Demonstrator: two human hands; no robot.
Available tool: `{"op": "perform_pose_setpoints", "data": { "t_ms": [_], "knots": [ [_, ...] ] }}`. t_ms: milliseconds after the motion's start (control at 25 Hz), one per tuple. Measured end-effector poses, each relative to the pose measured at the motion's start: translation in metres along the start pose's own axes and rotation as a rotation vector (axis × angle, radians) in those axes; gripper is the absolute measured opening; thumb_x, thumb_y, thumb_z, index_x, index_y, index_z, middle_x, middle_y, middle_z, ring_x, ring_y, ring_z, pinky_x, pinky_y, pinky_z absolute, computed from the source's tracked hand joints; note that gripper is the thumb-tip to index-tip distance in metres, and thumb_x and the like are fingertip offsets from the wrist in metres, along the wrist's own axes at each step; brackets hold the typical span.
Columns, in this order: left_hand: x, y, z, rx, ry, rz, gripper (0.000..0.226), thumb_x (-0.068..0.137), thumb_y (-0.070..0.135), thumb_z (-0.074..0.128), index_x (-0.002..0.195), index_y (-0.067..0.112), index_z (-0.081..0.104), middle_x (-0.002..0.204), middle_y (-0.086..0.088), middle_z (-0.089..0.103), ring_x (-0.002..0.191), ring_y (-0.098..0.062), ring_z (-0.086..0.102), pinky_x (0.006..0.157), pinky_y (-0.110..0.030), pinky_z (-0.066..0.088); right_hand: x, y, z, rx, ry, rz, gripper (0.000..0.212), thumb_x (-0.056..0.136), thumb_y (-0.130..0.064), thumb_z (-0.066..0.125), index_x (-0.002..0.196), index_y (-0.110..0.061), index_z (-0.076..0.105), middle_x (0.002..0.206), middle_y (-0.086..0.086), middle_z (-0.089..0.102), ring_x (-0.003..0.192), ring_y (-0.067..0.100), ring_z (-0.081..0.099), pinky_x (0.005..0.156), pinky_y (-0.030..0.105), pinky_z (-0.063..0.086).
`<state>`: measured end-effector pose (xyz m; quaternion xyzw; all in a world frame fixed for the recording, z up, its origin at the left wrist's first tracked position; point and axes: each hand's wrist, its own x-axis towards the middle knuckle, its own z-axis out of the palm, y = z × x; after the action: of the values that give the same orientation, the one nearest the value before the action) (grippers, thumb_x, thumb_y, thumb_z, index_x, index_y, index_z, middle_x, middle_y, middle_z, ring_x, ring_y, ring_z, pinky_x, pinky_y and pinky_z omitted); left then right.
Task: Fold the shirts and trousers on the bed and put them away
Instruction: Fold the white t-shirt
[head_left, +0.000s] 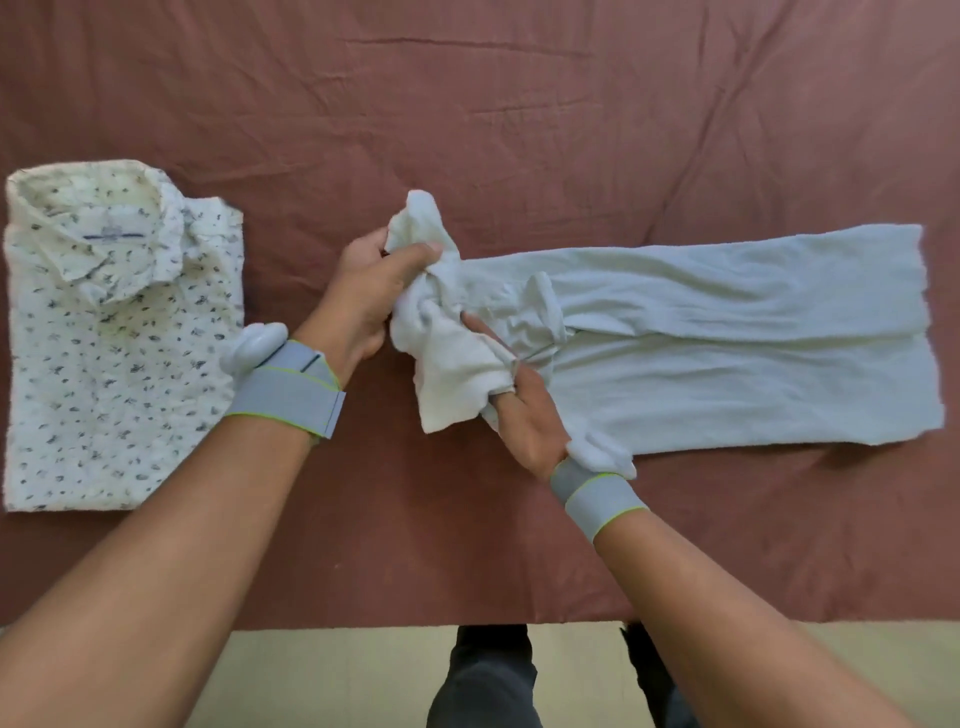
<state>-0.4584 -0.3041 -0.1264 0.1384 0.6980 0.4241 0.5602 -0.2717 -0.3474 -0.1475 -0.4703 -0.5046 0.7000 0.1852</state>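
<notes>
Trousers (727, 332), pale off-white, lie across the reddish-brown bed sheet (519, 104), legs running out to the right & flat, waist end bunched at centre, right where my hands are. Left hand (363, 296) sits at the waist's left edge, fingers clenched on a wad of the fabric, thumb pressing over the top; a lump of cloth sticks up just past it. Right hand (524, 421) is at the near side of the waist, below the left hand, gripping the lower flap of bunched cloth; fingertips hidden under the fabric. Both wrists carry grey straps w/ white pods. Folded shirt (119, 338), white w/ small dark print, collar toward the far side, rests flat on the sheet well left of the trousers, apart from both hands. Dark-clad legs show at the bed's near edge.
</notes>
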Motion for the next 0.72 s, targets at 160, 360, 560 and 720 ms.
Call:
{"op": "perform_pose_setpoints", "data": {
  "t_ms": [160,360,560,720],
  "knots": [
    [0.008,0.04,0.114,0.129,-0.246,0.229,0.021,0.08,0.011,0.069,0.1,0.014,0.064,0.089,-0.003,0.066,0.08,-0.015,0.063,0.073,-0.03,0.053,-0.02,-0.004,-0.066,0.987,0.338,0.378,0.038,0.087,-0.03,0.051,0.116,-0.01,0.065,0.115,0.014,0.065,0.102,0.027,0.064,0.09,0.041,0.052],
    [0.024,0.022,0.281,1.069,-0.456,0.513,0.039,0.085,0.046,0.07,0.115,0.021,0.068,0.113,-0.005,0.06,0.105,-0.02,0.055,0.094,-0.032,0.046,-0.063,0.029,-0.184,1.275,0.476,0.14,0.047,0.086,-0.025,0.055,0.129,-0.007,0.057,0.127,0.015,0.062,0.115,0.03,0.062,0.094,0.049,0.052],
    [0.057,0.016,0.316,1.32,-0.555,0.37,0.057,0.086,0.052,0.067,0.132,0.021,0.054,0.131,-0.001,0.06,0.12,-0.021,0.055,0.102,-0.033,0.043,-0.064,0.049,-0.212,1.34,0.671,0.186,0.051,0.078,-0.008,0.068,0.128,-0.007,0.058,0.128,0.014,0.063,0.119,0.028,0.059,0.108,0.05,0.039],
    [0.057,0.017,0.344,1.284,-0.485,0.572,0.027,0.086,0.031,0.071,0.112,0.021,0.071,0.099,0.0,0.072,0.095,-0.018,0.065,0.086,-0.03,0.05,-0.058,0.041,-0.222,1.326,0.828,0.261,0.046,0.083,0.007,0.061,0.127,-0.005,0.058,0.109,0.01,0.072,0.098,0.024,0.07,0.09,0.039,0.054]
  ]
}}
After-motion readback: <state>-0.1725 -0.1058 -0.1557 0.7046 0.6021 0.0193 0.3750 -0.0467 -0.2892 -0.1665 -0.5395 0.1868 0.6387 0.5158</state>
